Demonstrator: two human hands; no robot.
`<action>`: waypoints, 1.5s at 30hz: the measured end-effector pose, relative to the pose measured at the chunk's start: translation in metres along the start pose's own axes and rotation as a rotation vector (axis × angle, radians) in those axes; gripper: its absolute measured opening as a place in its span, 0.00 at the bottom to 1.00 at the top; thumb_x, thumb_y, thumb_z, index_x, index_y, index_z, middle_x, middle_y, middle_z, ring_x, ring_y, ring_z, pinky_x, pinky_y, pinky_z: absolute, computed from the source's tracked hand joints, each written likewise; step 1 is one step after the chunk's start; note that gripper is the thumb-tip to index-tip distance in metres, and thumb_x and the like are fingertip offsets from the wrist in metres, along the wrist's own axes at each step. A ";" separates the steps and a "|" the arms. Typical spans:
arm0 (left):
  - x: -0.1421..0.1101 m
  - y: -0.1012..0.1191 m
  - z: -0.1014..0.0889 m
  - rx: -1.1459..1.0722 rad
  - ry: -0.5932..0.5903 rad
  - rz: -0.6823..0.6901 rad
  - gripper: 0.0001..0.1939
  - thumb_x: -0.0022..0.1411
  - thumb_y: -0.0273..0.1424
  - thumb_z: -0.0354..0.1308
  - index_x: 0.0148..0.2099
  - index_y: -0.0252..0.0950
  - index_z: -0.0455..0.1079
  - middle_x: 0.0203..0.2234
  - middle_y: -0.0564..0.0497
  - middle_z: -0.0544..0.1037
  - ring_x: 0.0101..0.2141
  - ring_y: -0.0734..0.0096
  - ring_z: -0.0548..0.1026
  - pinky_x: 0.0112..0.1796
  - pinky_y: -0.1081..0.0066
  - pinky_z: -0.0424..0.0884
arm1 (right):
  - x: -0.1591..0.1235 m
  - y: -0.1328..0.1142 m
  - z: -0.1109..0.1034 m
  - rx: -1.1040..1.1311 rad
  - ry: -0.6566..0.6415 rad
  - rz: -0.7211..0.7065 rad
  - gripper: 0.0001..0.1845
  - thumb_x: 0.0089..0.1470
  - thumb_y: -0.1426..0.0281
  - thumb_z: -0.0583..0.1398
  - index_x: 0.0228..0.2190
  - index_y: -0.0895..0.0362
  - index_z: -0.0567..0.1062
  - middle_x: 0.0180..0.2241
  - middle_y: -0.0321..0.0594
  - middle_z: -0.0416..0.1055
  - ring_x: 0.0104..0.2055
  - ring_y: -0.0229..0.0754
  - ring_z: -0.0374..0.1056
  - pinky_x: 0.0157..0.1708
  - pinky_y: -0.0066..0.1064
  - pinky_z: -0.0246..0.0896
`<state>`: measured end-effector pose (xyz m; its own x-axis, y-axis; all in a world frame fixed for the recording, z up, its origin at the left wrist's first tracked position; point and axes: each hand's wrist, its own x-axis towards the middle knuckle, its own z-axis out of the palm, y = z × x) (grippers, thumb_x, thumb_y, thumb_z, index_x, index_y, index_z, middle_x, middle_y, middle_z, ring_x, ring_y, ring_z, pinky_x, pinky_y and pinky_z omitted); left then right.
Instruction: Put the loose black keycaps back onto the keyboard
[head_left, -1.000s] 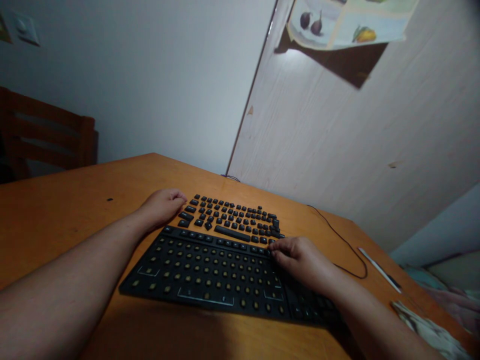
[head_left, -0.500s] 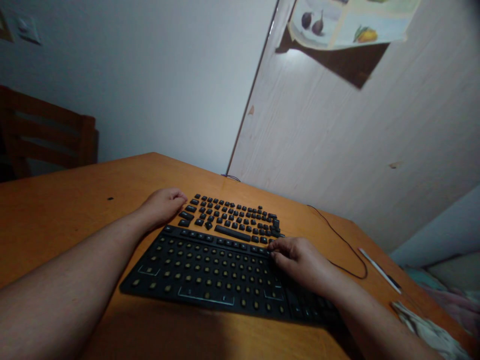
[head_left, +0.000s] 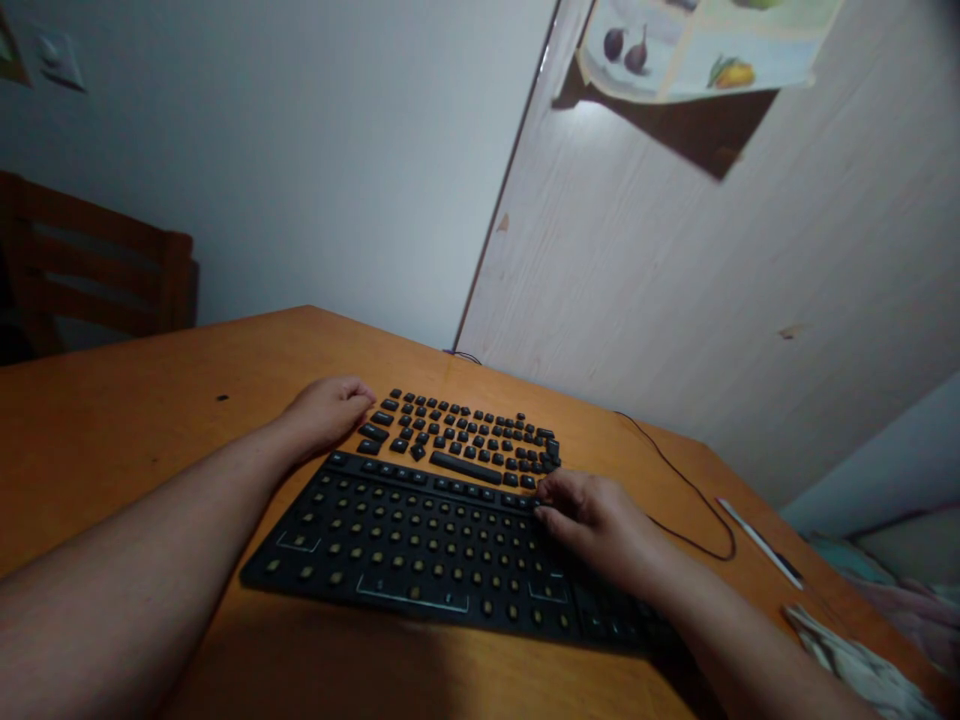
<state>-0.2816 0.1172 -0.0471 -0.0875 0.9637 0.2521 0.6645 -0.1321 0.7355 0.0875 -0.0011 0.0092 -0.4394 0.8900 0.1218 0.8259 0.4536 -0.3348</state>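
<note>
A black keyboard lies on the table, most of its main section stripped to bare key stems. Its top row and right-hand section still carry keys. Behind it, loose black keycaps are laid out in rows, a long space bar among them. My left hand rests on the table at the left end of these rows, its fingers curled closed; their inside is hidden. With thumb and fingertips, my right hand pinches a keycap in the keyboard's top row, covering part of the right side.
A small black piece lies alone at the left of the wooden table. A dark cable curves to the right. Beyond it are a white stick-like object and a crumpled cloth. A chair stands at the left.
My right hand shifts very slightly at the keyboard's top row, its fingers staying closed. My left hand and the keycaps stay in place.
</note>
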 end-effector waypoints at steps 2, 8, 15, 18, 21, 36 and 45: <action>0.000 0.000 0.000 -0.001 0.009 0.004 0.14 0.51 0.40 0.52 0.31 0.38 0.74 0.22 0.52 0.77 0.26 0.66 0.73 0.27 0.72 0.66 | -0.001 -0.003 -0.002 -0.055 0.051 -0.037 0.04 0.55 0.71 0.58 0.35 0.55 0.71 0.30 0.37 0.71 0.32 0.39 0.65 0.31 0.29 0.56; 0.001 -0.001 0.000 0.004 -0.002 -0.005 0.14 0.51 0.41 0.52 0.32 0.37 0.74 0.23 0.52 0.77 0.26 0.66 0.73 0.26 0.72 0.65 | -0.002 -0.007 -0.003 -0.145 0.049 -0.074 0.04 0.56 0.71 0.58 0.36 0.55 0.71 0.32 0.38 0.72 0.34 0.40 0.66 0.33 0.30 0.56; 0.001 0.000 0.000 0.010 -0.012 -0.011 0.14 0.53 0.40 0.52 0.32 0.37 0.74 0.22 0.52 0.76 0.26 0.67 0.72 0.26 0.72 0.64 | -0.001 -0.005 -0.009 -0.179 0.021 -0.079 0.06 0.57 0.71 0.57 0.37 0.55 0.73 0.34 0.40 0.73 0.36 0.41 0.67 0.35 0.31 0.59; 0.001 -0.001 0.000 -0.004 -0.014 -0.008 0.14 0.53 0.40 0.52 0.32 0.37 0.74 0.23 0.52 0.77 0.26 0.67 0.73 0.26 0.72 0.64 | -0.001 -0.001 -0.014 -0.192 0.004 -0.083 0.08 0.58 0.71 0.56 0.38 0.55 0.74 0.34 0.40 0.73 0.37 0.42 0.67 0.36 0.32 0.59; 0.002 -0.003 0.001 -0.002 -0.013 -0.002 0.14 0.53 0.41 0.52 0.32 0.37 0.74 0.22 0.52 0.77 0.26 0.67 0.72 0.25 0.72 0.64 | 0.000 0.001 -0.018 -0.186 -0.037 -0.092 0.09 0.57 0.73 0.56 0.37 0.56 0.76 0.33 0.40 0.74 0.36 0.41 0.68 0.36 0.31 0.59; 0.002 -0.003 0.001 -0.022 -0.006 -0.008 0.14 0.52 0.41 0.53 0.32 0.37 0.74 0.23 0.51 0.77 0.27 0.67 0.73 0.27 0.72 0.64 | 0.005 -0.001 -0.015 -0.088 -0.133 -0.059 0.09 0.57 0.73 0.56 0.34 0.55 0.77 0.31 0.36 0.75 0.34 0.38 0.69 0.33 0.28 0.58; 0.002 -0.003 0.002 -0.045 -0.011 -0.034 0.15 0.51 0.41 0.54 0.31 0.36 0.74 0.23 0.50 0.76 0.26 0.67 0.72 0.27 0.71 0.64 | 0.002 -0.014 -0.012 -0.336 -0.107 -0.083 0.09 0.57 0.73 0.55 0.29 0.56 0.75 0.30 0.39 0.75 0.32 0.38 0.68 0.31 0.27 0.55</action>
<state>-0.2823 0.1202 -0.0500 -0.1010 0.9704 0.2191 0.6269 -0.1089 0.7714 0.0788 -0.0049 0.0256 -0.5293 0.8479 0.0312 0.8483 0.5296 -0.0003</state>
